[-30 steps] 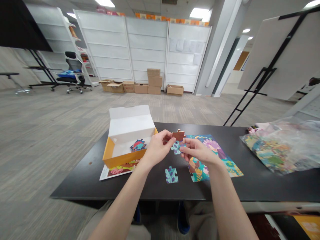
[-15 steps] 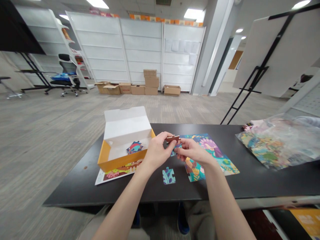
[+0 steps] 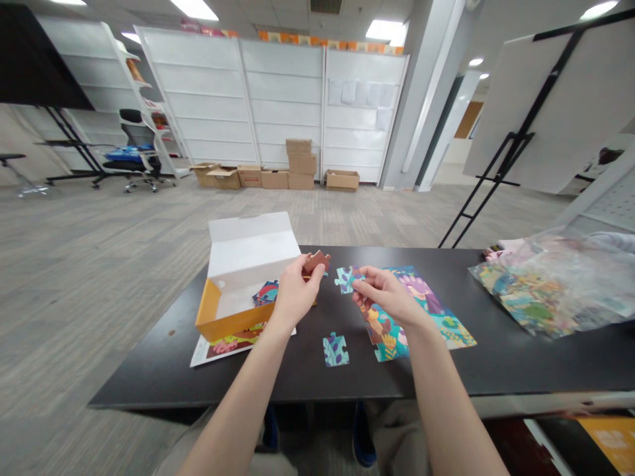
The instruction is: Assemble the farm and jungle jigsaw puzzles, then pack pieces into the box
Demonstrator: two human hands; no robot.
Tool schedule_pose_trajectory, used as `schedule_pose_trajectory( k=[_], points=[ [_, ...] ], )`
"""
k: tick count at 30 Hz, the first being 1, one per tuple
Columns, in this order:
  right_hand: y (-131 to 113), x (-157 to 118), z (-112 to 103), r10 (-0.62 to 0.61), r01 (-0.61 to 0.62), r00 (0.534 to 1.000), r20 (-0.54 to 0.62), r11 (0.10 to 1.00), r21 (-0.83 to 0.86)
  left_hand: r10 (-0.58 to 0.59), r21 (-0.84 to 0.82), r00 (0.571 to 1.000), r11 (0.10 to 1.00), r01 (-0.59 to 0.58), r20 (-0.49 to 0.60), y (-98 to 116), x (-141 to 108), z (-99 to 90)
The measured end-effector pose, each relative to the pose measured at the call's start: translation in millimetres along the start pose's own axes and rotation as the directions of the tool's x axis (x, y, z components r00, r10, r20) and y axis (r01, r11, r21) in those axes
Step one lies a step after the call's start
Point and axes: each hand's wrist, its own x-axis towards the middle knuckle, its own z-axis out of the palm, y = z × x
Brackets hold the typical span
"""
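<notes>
My left hand (image 3: pixel 296 287) pinches brown-backed puzzle pieces (image 3: pixel 316 262) beside the right side of the yellow box (image 3: pixel 233 319). In my right hand (image 3: pixel 384 291) is a light-blue puzzle piece (image 3: pixel 346 280) with purple spots, held between thumb and fingers. That hand hovers over the upper left part of the partly joined colourful puzzle (image 3: pixel 436 314) and hides some of it. A loose light-blue piece (image 3: pixel 336 350) lies on the black table (image 3: pixel 307 383), left of the puzzle. More pieces (image 3: pixel 265 293) rest inside the open box.
A printed sheet (image 3: pixel 218 352) lies partly under the box. At the table's right is a clear plastic bag (image 3: pixel 555 284) of puzzle pieces. A whiteboard stand (image 3: pixel 489 185) rises behind the table. Cardboard boxes (image 3: pixel 300 168) line the far shelves.
My hands have moved apart. The left went left with the brown-backed pieces, and the light-blue piece in my right hand now shows its printed face.
</notes>
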Motion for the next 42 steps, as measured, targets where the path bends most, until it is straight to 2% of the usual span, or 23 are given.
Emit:
schedule_pose_trajectory(
  k=[2,5,8,11,14,17,19,20,21,24,27,31,34,36,39,41,42],
  points=[
    [-0.6,-0.4,-2.5,-0.041,0.04,0.999,-0.033,0.999,-0.005,-0.007,-0.002,0.994,1.0,0.008,0.109,-4.7,2.1,-3.0],
    [1.0,2.2,0.5,-0.073,0.068,0.994,-0.083,0.996,-0.064,-0.026,-0.119,0.961,0.991,0.06,0.274,-3.0,0.0,-4.4],
    [3.6,6.4,10.9,-0.095,0.078,0.99,-0.108,0.985,-0.155,-0.025,-0.205,0.93,0.973,0.107,0.368,4.6,-5.6,-3.4],
    [3.1,7.7,21.2,-0.146,0.121,0.985,-0.088,0.963,-0.24,0.014,-0.151,0.903,0.987,0.057,0.429,10.6,-8.3,-4.8],
    [0.5,4.1,24.1,-0.165,0.123,0.982,-0.096,0.932,-0.341,0.035,-0.104,0.918,0.995,0.007,0.395,10.6,-4.4,-16.3],
    [0.4,-3.5,21.9,-0.078,0.063,0.997,-0.005,0.842,-0.536,-0.021,-0.026,0.972,0.999,0.028,0.234,1.6,3.9,-41.8],
    [1.8,-9.3,23.0,0.046,0.054,0.991,0.124,0.72,-0.692,-0.112,0.209,0.993,0.973,0.1,0.048,-9.5,9.0,-62.6],
    [2.3,-11.8,25.4,0.107,0.059,0.98,0.17,0.654,-0.754,-0.124,0.354,0.992,0.927,0.125,-0.025,-16.2,10.9,-72.2],
    [2.3,-14.0,28.8,0.155,0.063,0.969,0.191,0.593,-0.803,-0.132,0.476,0.99,0.868,0.141,-0.054,-23.0,12.2,-80.6],
    [-1.7,-17.8,42.2,0.23,0.044,0.959,0.168,0.464,-0.885,-0.187,0.68,0.982,0.725,0.111,0.039,-41.6,13.0,-95.0],
    [-9.0,-18.9,51.4,0.275,0.036,0.948,0.159,0.406,-0.913,-0.24,0.745,0.959,0.666,0.05,0.15,-52.1,10.8,-95.8],
    [-12.8,-19.8,50.1,0.303,0.035,0.937,0.176,0.42,-0.907,-0.313,0.803,0.93,0.595,0.035,0.191,-49.0,7.9,-92.0],
    [-10.8,-21.2,44.9,0.283,0.031,0.943,0.177,0.453,-0.891,-0.282,0.84,0.949,0.542,0.034,0.144,-35.1,6.2,-91.8],
    [-9.7,-22.0,42.9,0.278,0.032,0.944,0.178,0.459,-0.888,-0.213,0.814,0.966,0.58,0.003,0.149,-22.0,4.5,-91.5],
    [-9.3,-22.1,43.6,0.31,0.024,0.935,0.169,0.422,-0.906,-0.107,0.664,0.964,0.743,-0.083,0.242,0.2,-0.4,-86.9],
    [-8.9,-21.1,44.8,0.317,0.033,0.932,0.179,0.417,-0.908,-0.064,0.51,0.93,0.849,-0.14,0.362,14.3,-5.2,-80.7],
    [-8.3,-20.4,44.7,0.31,0.045,0.931,0.193,0.427,-0.903,-0.057,0.435,0.898,0.887,-0.155,0.436,20.4,-7.7,-77.0]
  ],
)
